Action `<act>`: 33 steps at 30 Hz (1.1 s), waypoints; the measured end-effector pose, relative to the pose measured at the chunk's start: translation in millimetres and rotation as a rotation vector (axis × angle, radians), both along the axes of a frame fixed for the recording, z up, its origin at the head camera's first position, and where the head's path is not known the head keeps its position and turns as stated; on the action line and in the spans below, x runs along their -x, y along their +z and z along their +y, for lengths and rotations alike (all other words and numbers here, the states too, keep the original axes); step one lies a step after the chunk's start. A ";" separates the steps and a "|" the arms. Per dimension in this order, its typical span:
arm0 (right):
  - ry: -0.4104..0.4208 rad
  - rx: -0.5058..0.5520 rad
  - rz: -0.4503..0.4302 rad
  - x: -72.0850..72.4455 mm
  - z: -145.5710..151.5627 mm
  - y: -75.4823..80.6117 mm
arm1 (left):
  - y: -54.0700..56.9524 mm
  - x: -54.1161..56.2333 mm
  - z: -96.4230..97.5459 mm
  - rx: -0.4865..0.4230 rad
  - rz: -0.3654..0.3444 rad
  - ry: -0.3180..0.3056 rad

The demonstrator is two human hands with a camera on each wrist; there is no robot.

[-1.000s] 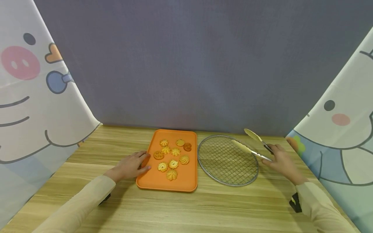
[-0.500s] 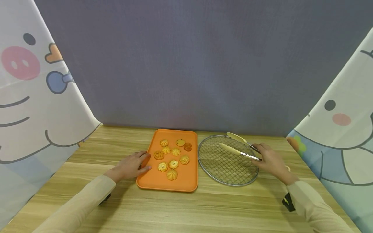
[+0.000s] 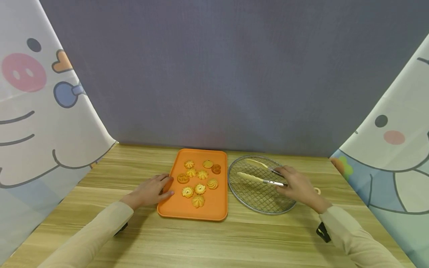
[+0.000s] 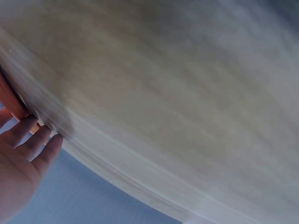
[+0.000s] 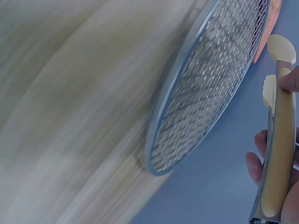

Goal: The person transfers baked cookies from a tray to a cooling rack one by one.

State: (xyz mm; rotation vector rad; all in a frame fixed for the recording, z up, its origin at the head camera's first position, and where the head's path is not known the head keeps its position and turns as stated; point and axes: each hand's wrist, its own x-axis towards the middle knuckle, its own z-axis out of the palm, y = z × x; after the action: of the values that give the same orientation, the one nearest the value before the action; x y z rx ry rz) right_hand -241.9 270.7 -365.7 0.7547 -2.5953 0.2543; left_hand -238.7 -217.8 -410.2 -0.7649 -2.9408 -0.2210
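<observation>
The right hand (image 3: 299,187) gripped the tongs (image 3: 250,177), whose arms stood apart, pointing leftward from it above the round mesh rack (image 3: 264,201). The left hand (image 3: 151,190) rested relaxed fingers on the near side of the orange tray (image 3: 211,209), with cookies (image 3: 198,201) lying to its right. Dipping the right hand too low might have snagged the tips in the mesh (whether they already touched was hard to tell). Too hard a squeeze could have cracked a cookie, and a push from the left hand could have slid the tray into the rack just beside it. Below both hands lay a wood-grained table (image 3: 214,245); beyond them stood a grey backdrop (image 3: 214,74), with cartoon-printed panels (image 3: 385,160) outward of each.
</observation>
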 end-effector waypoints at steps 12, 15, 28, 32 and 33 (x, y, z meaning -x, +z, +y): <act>0.078 -0.034 -0.010 -1.5 -30.2 6.1 | 1.1 -0.6 0.5 -0.007 -0.001 0.002; 0.110 -0.057 0.022 -0.5 -37.6 6.3 | 1.3 -0.8 0.8 -0.004 -0.003 0.003; 0.169 -0.120 -0.045 -1.2 -63.0 9.0 | -2.3 1.6 0.3 0.005 0.005 0.009; 0.185 -0.143 -0.068 -0.6 -69.6 11.1 | -3.1 1.9 -0.2 -0.002 0.005 0.003; 0.184 -0.148 -0.080 -0.3 -71.1 11.7 | -2.9 1.9 -0.3 -0.002 0.006 0.002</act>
State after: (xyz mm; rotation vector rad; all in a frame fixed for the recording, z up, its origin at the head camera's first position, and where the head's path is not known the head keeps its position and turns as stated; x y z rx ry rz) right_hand -241.5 199.6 -354.0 1.0593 -2.6437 0.1502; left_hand -240.6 -218.1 -413.1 -0.7616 -2.9353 -0.2207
